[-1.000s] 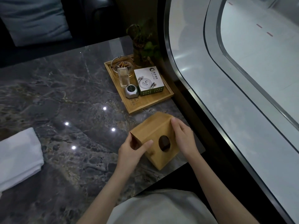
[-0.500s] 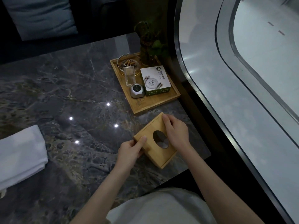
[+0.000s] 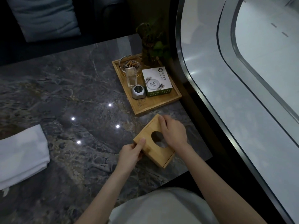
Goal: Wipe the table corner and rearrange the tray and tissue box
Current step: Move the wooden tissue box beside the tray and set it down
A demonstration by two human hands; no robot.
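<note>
A wooden tissue box point(image 3: 150, 135) with an oval opening on top lies flat on the dark marble table point(image 3: 68, 97), near its right front corner. My left hand point(image 3: 131, 152) grips its near left corner, thumb on top. My right hand point(image 3: 174, 133) rests over its right side, fingers along the far edge. Just beyond it sits a wooden tray point(image 3: 160, 102) holding a glass ashtray with butts point(image 3: 129, 64), a clear holder point(image 3: 131, 77), a small silver device point(image 3: 138, 92) and a white and green box point(image 3: 156, 81).
A folded white cloth point(image 3: 21, 154) lies at the table's left front. A potted plant point(image 3: 152, 46) stands behind the tray. A curved glass railing point(image 3: 210, 94) runs along the right. A dark sofa with a grey cushion point(image 3: 43, 16) is beyond the table.
The tissue box went from tilted up on its edge to lying flat on the table, opening upward. Both hands stayed on it and lowered with it.
</note>
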